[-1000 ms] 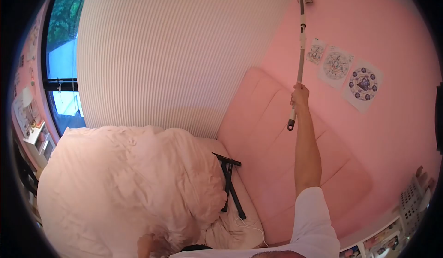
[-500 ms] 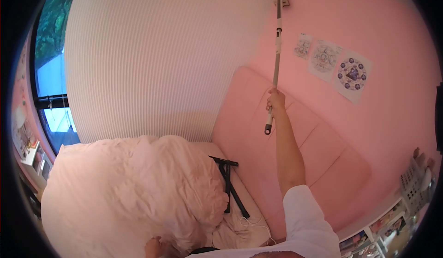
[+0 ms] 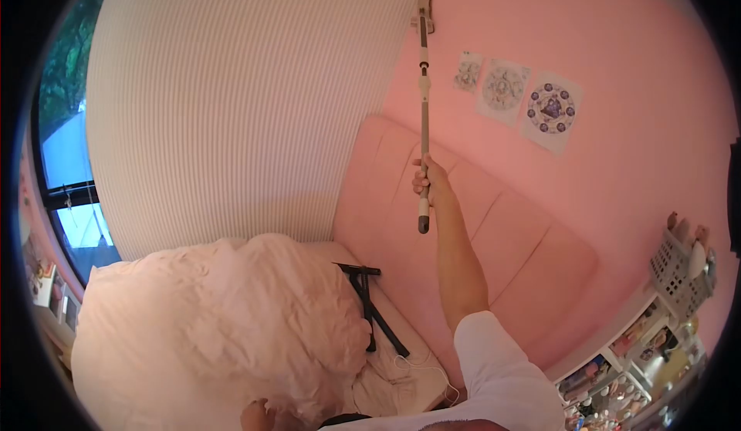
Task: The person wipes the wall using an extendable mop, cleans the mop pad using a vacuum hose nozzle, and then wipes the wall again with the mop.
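Note:
My right hand [image 3: 432, 182], arm stretched out, is wrapped around the lower handle of a long flat mop [image 3: 424, 122]. The pole points up, and its flat head [image 3: 426, 13] is against the pink wall near the corner with the ribbed white covering, turned nearly edge-on. Below my fist, the dark end cap of the handle sticks out. At the bottom edge, my left hand [image 3: 256, 414] rests beside the rumpled pale pink duvet [image 3: 224, 323]. Its fingers look curled, and whatever they may hold is hidden.
A pink padded headboard [image 3: 463, 238] leans along the wall under several paper drawings [image 3: 503, 91]. A black folding stand [image 3: 374, 311] and a white cable [image 3: 424, 367] lie on the bed. At right, a grey basket [image 3: 679, 269] stands on a filled shelf [image 3: 610, 361]. A window [image 3: 69, 176] is at left.
The mop head has turned from showing its flat face to nearly edge-on and now sits closer to the corner. My view has swung slightly right, and my grip on the pole remains.

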Available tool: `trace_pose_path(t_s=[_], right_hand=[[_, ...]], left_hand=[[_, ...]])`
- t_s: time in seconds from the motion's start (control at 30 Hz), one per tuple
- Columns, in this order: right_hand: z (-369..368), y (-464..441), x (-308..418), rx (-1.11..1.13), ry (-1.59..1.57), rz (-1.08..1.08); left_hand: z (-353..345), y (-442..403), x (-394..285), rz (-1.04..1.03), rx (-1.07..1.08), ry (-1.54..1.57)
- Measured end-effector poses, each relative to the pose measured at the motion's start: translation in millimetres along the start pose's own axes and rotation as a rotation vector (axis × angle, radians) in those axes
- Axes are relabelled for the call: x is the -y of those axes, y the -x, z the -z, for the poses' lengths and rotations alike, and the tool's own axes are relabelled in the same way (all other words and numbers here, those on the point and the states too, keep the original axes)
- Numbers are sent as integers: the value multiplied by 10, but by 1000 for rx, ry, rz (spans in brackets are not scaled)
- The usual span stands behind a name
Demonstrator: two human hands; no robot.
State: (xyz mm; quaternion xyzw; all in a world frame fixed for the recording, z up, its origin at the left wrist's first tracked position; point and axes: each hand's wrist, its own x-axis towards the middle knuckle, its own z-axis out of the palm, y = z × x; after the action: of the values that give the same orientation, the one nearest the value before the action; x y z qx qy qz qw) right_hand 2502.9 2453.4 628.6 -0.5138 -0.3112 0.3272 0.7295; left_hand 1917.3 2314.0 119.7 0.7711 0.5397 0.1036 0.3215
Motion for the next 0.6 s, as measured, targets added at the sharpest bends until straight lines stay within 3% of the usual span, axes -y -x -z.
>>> trace_pose_path(t_s=[0.3, 0.6], right_hand=[[20, 296, -129, 58, -117, -58], [177, 674, -396, 54, -161, -148]], left_hand=[[256, 361, -280, 62, -46, -25], [181, 448, -313, -35, 34, -42]])
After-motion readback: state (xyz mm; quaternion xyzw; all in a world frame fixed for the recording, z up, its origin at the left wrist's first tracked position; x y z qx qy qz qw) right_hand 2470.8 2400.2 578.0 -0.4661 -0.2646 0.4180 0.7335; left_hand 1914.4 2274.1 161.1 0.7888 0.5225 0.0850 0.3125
